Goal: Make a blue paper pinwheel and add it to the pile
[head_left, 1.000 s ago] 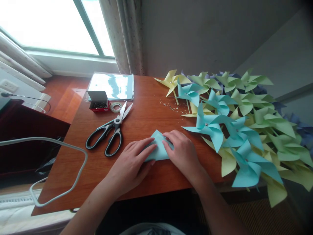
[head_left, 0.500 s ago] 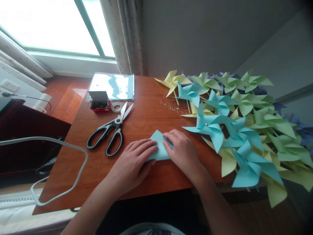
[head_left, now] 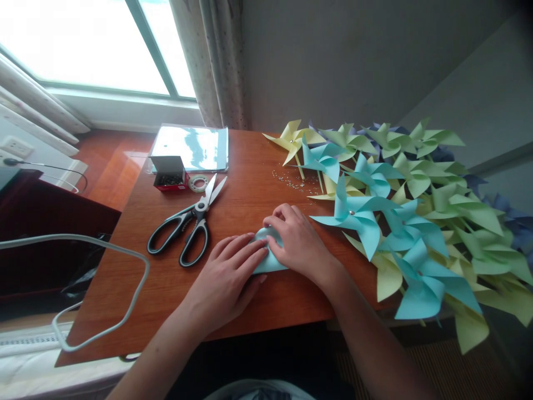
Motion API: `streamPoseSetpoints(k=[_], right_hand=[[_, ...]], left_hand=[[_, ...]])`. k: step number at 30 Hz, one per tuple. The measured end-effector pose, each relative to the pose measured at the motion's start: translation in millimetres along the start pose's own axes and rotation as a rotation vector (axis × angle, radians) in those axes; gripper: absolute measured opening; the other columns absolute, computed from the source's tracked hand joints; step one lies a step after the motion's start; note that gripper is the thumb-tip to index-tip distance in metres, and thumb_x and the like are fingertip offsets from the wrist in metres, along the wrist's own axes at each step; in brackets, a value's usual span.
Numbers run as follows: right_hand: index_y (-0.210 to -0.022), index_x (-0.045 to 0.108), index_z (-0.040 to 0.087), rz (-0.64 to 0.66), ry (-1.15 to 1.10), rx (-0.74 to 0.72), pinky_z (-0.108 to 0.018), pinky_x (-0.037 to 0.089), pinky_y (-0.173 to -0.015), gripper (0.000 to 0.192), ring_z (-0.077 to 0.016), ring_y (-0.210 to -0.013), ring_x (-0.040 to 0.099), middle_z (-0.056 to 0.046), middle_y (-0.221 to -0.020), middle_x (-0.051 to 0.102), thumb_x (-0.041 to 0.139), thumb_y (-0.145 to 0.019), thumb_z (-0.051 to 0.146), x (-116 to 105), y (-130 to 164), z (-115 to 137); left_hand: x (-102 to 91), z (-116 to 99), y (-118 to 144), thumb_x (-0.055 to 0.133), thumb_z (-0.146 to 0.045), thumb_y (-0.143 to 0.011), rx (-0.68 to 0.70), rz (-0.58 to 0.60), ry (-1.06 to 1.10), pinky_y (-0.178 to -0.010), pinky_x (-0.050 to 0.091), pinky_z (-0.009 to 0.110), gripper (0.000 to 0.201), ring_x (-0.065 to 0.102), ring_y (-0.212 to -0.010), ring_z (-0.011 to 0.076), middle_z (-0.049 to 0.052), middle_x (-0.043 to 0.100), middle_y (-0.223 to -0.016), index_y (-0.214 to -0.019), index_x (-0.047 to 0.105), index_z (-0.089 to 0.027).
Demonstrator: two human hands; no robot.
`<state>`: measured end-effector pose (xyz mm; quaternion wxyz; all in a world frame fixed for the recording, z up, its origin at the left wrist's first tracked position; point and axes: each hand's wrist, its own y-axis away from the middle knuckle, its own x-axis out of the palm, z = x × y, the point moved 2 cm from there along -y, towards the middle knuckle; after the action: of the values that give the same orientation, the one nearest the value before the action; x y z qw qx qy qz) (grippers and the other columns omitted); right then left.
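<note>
A light-blue sheet of paper (head_left: 272,263) lies near the table's front edge, partly hidden by both hands. Its far part is curled up and over. My left hand (head_left: 233,265) rests on the paper's left side with fingers stretched out flat. At the far corner, my right hand (head_left: 293,236) pinches the paper between thumb and bent fingers. Beyond my left hand lie black-handled scissors (head_left: 200,206) with their blades apart. Right of my right hand is a light-blue paper pinwheel (head_left: 353,214).
Behind the scissors are an open small box (head_left: 170,176) of dark bits, a white tape roll (head_left: 199,183) and a clear sleeve of sheets (head_left: 195,147). Silvery specks (head_left: 289,179) lie mid-table. Several yellow, green and purple pinwheels (head_left: 418,175) crowd the right. A white cable (head_left: 139,289) loops at left.
My right hand has moved slightly left and away from me, bringing the paper's far corner over into a curl. My left hand has stayed nearly in place.
</note>
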<state>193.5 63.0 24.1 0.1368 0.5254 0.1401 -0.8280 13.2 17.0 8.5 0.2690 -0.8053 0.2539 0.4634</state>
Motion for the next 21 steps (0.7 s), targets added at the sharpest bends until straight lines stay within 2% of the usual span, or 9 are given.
streamPoseSetpoints(k=[4, 8, 10, 12, 17, 21], right_hand=[[-0.096, 0.064, 0.019, 0.001, -0.034, 0.016, -0.039, 0.05, -0.09, 0.013, -0.0259, -0.1, 0.057, -0.01, -0.105, 0.062, 0.064, -0.083, 0.017, 0, 0, -2], [-0.119, 0.058, 0.018, 0.016, -0.176, 0.082, -0.033, 0.05, -0.079, 0.038, -0.0204, -0.085, 0.061, -0.004, -0.094, 0.066, 0.065, -0.083, 0.01, 1, -1, -11], [-0.125, 0.057, 0.018, 0.031, -0.255, 0.087, -0.03, 0.049, -0.077, 0.045, -0.0182, -0.081, 0.062, -0.001, -0.089, 0.067, 0.066, -0.082, 0.008, 0, -1, -16], [-0.119, 0.062, 0.019, 0.045, -0.315, 0.076, -0.029, 0.049, -0.078, 0.04, -0.0171, -0.081, 0.063, 0.0, -0.087, 0.068, 0.068, -0.081, 0.006, -2, -1, -19], [-0.091, 0.07, 0.018, 0.063, -0.372, 0.056, -0.027, 0.048, -0.073, 0.012, -0.016, -0.078, 0.064, -0.002, -0.087, 0.071, 0.067, -0.085, 0.008, -8, 0, -20], [-0.086, 0.073, 0.019, 0.056, -0.406, 0.048, -0.028, 0.048, -0.074, 0.012, -0.0164, -0.081, 0.066, -0.001, -0.086, 0.074, 0.066, -0.087, 0.009, -13, 1, -20]], left_hand=[[0.4, 0, 0, 0.057, -0.026, -0.094, -0.011, 0.01, -0.014, -0.114, 0.035, 0.054, 0.047, 0.047, -0.138, 0.0329, 0.01, 0.059, -0.147, -0.141, 0.054, -0.019], [-0.2, -1, 1, 0.055, -0.026, -0.095, -0.007, 0.021, -0.029, -0.114, 0.035, 0.053, 0.043, 0.046, -0.139, 0.0318, 0.009, 0.059, -0.147, -0.138, 0.056, -0.018], [-0.6, -1, 1, 0.055, -0.027, -0.096, -0.008, 0.022, -0.034, -0.115, 0.035, 0.052, 0.042, 0.046, -0.139, 0.0312, 0.009, 0.059, -0.147, -0.137, 0.056, -0.018], [-0.6, -1, 1, 0.056, -0.027, -0.096, -0.009, 0.02, -0.034, -0.115, 0.035, 0.051, 0.042, 0.046, -0.139, 0.031, 0.009, 0.059, -0.147, -0.137, 0.056, -0.018], [-0.4, -1, -1, 0.057, -0.029, -0.096, -0.011, 0.024, -0.019, -0.115, 0.035, 0.051, 0.043, 0.046, -0.139, 0.0313, 0.01, 0.058, -0.147, -0.137, 0.056, -0.018], [-7.9, -3, 0, 0.06, -0.03, -0.094, -0.045, 0.007, 0.087, -0.114, 0.037, 0.051, 0.044, 0.049, -0.137, 0.0315, 0.01, 0.058, -0.146, -0.137, 0.057, -0.021]])
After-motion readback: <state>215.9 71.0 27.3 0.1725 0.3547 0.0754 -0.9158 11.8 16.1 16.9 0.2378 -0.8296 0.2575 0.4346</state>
